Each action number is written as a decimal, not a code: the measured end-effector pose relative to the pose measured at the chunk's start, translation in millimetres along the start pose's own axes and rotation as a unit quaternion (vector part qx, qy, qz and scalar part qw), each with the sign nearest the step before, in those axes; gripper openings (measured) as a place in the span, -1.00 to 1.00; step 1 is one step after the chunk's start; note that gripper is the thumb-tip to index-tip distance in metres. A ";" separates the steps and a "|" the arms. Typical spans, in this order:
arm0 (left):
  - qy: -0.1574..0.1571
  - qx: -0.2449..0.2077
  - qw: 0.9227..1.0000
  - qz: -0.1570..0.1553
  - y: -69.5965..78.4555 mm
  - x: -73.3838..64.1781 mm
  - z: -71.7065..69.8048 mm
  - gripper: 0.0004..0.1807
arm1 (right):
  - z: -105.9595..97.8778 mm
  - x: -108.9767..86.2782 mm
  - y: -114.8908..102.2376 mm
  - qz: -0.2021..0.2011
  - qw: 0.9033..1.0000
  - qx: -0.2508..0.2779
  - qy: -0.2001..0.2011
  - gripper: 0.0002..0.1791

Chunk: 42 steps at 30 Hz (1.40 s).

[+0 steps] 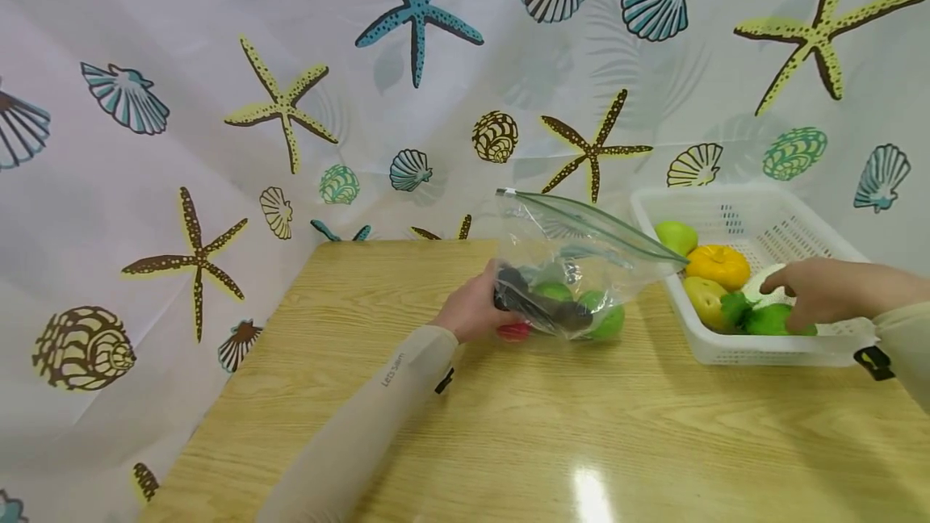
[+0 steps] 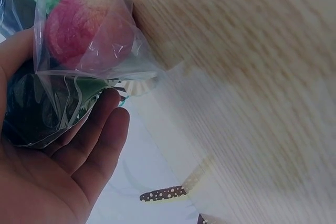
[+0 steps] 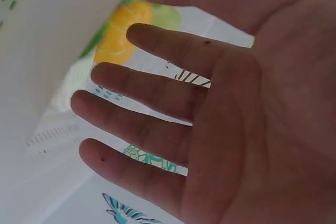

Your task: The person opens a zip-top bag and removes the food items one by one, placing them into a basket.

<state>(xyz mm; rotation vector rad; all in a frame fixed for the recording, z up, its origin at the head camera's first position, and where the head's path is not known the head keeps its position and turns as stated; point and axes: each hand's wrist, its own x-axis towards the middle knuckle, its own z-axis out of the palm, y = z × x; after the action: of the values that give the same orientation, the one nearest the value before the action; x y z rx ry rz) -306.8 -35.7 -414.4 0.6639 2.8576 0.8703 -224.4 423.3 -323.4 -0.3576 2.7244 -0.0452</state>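
A clear zip bag (image 1: 574, 253) with a green seal stands on the table, its opening slanting toward the basket. Inside are dark round produce (image 1: 570, 315), green pieces (image 1: 606, 321) and a pinkish-red round fruit (image 2: 90, 27). My left hand (image 1: 475, 305) grips the bag's left side, fingers curled around a dark piece through the plastic. Over the front right of the white basket (image 1: 770, 352), my right hand (image 1: 824, 293) reaches in with fingers spread, close over a green vegetable (image 1: 773, 319) with leafy top. The right wrist view shows nothing in its palm.
The basket also holds a green pear-like fruit (image 1: 676, 237), an orange pumpkin (image 1: 718, 266), a yellow potato-shaped piece (image 1: 705, 303) and a white piece (image 1: 766, 285). A curtain with shells and starfish (image 1: 417, 10) hangs behind the wooden table (image 1: 508, 434).
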 end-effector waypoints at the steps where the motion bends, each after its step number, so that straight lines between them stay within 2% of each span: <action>1: 0.000 0.000 1.000 -0.001 0.0 -0.1 0.2 -0.09 | -0.3 0.7 -1.5 -0.003 1.000 -0.004 0.009 -0.38; 4: 0.000 0.000 1.000 -0.003 0.4 -0.3 0.8 -0.09 | -5.6 2.5 -15.1 -0.014 0.998 -0.023 0.063 -0.48; 7: 0.000 -0.001 1.000 -0.005 0.7 -0.6 1.6 -0.08 | -18.4 2.9 -42.0 -0.032 0.988 -0.032 0.146 -0.66; 10: 0.003 -0.002 1.000 -0.008 1.6 -0.8 2.1 -0.07 | -32.8 1.2 -75.7 -0.065 0.969 -0.022 0.237 -0.74; 12: 0.004 -0.001 1.000 -0.009 2.7 -0.7 2.8 -0.07 | -40.0 0.4 -96.3 -0.097 0.953 -0.017 0.288 -0.76; 15: 0.007 -0.001 1.000 -0.010 2.1 -1.6 2.6 -0.07 | -47.8 5.8 -123.7 -0.149 0.937 -0.004 0.317 -0.75; 18: 0.010 0.001 1.000 -0.006 2.2 -2.3 2.8 -0.06 | -52.3 15.4 -141.1 -0.188 0.936 0.013 0.297 -0.73; 22: 0.014 0.003 1.000 -0.004 2.1 -3.2 3.0 -0.08 | -55.2 29.8 -152.8 -0.216 0.945 0.038 0.241 -0.70; 25: 0.016 0.009 1.000 -0.006 2.4 -2.2 3.9 -0.09 | -55.6 39.3 -156.8 -0.237 0.948 0.046 0.207 -0.73; 27: 0.017 0.014 1.000 -0.006 1.8 -1.2 4.0 -0.09 | -55.2 46.0 -160.0 -0.254 0.947 0.044 0.194 -0.76; 32: 0.018 0.020 1.000 -0.005 0.7 0.5 3.7 -0.08 | -50.5 59.2 -169.8 -0.288 0.940 0.053 0.177 -0.69; 35: 0.016 0.018 1.000 -0.004 0.7 0.8 4.3 -0.09 | -47.7 63.6 -177.0 -0.300 0.936 0.065 0.172 -0.69; 37: 0.016 0.019 1.000 -0.004 1.1 0.6 4.6 -0.08 | -46.7 64.6 -182.4 -0.299 0.938 0.078 0.158 -0.68; 42: 0.016 0.022 1.000 -0.007 1.8 -0.2 5.2 -0.06 | -45.1 66.5 -194.0 -0.276 0.950 0.117 0.085 -0.57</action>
<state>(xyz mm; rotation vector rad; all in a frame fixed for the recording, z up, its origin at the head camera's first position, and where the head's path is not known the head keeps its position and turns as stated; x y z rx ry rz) -304.9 -31.8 -417.8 0.6383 2.9140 0.8253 -254.1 218.0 -291.0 -1.0720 2.6488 -0.5697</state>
